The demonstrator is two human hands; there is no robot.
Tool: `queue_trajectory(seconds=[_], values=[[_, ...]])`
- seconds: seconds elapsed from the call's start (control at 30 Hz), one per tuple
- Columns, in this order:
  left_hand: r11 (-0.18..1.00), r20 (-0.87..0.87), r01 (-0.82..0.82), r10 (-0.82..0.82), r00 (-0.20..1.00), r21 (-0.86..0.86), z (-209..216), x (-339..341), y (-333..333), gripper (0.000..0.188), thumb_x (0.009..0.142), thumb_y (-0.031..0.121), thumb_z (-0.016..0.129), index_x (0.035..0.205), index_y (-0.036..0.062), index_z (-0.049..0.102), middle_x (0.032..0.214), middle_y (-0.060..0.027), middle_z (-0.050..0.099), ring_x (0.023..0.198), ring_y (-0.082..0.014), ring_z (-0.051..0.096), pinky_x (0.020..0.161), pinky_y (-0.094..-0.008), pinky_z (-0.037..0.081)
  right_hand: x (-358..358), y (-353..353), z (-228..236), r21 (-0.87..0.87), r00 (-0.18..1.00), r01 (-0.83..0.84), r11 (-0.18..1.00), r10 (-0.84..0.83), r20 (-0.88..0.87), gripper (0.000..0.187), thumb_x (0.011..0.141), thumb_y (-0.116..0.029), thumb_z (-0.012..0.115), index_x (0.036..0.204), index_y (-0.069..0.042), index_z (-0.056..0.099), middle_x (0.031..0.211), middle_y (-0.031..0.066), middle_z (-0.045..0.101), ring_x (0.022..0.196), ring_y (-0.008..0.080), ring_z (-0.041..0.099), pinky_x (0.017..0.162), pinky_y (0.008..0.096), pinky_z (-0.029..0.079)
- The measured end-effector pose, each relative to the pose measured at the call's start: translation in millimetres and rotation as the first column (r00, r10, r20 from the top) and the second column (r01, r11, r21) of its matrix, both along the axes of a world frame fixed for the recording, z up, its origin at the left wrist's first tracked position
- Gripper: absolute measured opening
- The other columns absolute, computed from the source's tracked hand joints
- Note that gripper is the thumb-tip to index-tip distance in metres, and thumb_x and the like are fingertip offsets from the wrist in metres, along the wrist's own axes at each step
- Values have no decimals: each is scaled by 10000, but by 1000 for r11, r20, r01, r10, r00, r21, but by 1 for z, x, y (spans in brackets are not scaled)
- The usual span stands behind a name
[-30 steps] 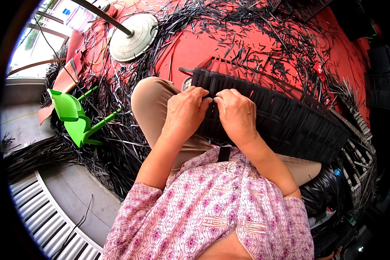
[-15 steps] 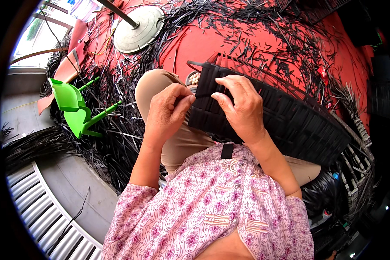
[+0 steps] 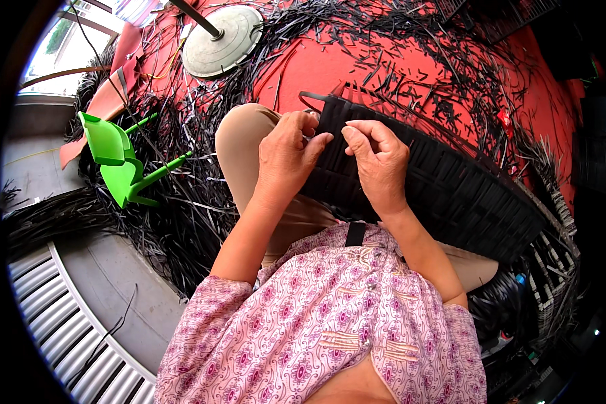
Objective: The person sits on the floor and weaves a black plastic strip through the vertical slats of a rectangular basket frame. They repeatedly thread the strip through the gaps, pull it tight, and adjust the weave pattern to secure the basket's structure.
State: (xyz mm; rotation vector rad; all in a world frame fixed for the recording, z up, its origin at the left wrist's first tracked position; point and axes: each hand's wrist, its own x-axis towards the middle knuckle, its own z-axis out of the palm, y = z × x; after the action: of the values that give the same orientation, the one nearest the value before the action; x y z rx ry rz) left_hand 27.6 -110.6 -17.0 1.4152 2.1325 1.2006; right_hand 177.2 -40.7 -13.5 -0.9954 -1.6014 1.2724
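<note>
Counts: two hands, one woven piece, one round base on one pole, one green plastic piece, one white slatted rack, one red scrap. Black strips (image 3: 185,229) are piling up beyond counting.

The black woven piece (image 3: 431,185) is lying slantwise across your lap, its near left corner close to your waist, its right end running out toward the floor's right side. One strip loop (image 3: 310,98) is sticking out at its far left corner.

Your left hand (image 3: 284,153) is hovering at that left end, fingers curling, thumb reaching toward the woven piece. Your right hand (image 3: 385,161) is bending over the far edge, thumb and forefinger closing up near each other. Can't tell if either is pinching a strip: black on black.

The round base (image 3: 232,42) is standing toward the red floor's (image 3: 313,64) far left corner, carrying the pole (image 3: 196,16). The green piece (image 3: 103,143) is lying among strips along the left edge; the red scrap (image 3: 506,121) is sitting toward the right edge. The slatted rack (image 3: 79,302) is filling the near left.

Versus half a second ago: your left hand is sitting farther up and right, nearer the other; your right fingers, spread then, are now curling in.
</note>
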Motion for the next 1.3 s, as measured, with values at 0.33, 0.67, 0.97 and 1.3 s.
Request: queue_trajectory(seconds=[0.33, 0.67, 0.97, 1.3], values=[[999, -4, -24, 24, 1000, 49, -8, 3, -2, 160, 873, 87, 798, 971, 14, 694, 826, -109, 670, 705, -214, 690, 673, -328, 544, -2, 1, 2, 67, 991, -19, 998, 10, 133, 83, 927, -65, 750, 936, 13, 723, 809, 130, 707, 658, 202, 670, 619, 324, 529], [998, -301, -56, 57, 952, 11, -3, 12, -2, 125, 897, 139, 738, 982, 58, 694, 922, -111, 707, 815, -325, 705, 727, -414, 552, -4, 1, 4, 183, 981, -52, 982, 16, 193, 72, 907, -52, 742, 915, 2, 694, 819, 161, 699, 703, 316, 693, 631, 388, 541], [995, -401, -90, 68, 914, -36, 0, 19, -3, 108, 911, 141, 698, 991, 68, 703, 937, -106, 717, 837, -330, 713, 732, -435, 551, -3, 0, -2, 243, 981, -52, 969, 3, 196, 78, 895, -56, 749, 896, -8, 689, 828, 164, 702, 721, 344, 696, 645, 416, 551], [992, -447, -118, 81, 891, -56, 0, 23, -3, 108, 898, 122, 674, 985, 68, 709, 941, -105, 728, 838, -334, 713, 750, -441, 553, -3, 0, -8, 329, 971, -64, 942, -17, 238, 94, 904, -111, 739, 880, -39, 684, 828, 157, 693, 758, 373, 693, 691, 463, 571]])
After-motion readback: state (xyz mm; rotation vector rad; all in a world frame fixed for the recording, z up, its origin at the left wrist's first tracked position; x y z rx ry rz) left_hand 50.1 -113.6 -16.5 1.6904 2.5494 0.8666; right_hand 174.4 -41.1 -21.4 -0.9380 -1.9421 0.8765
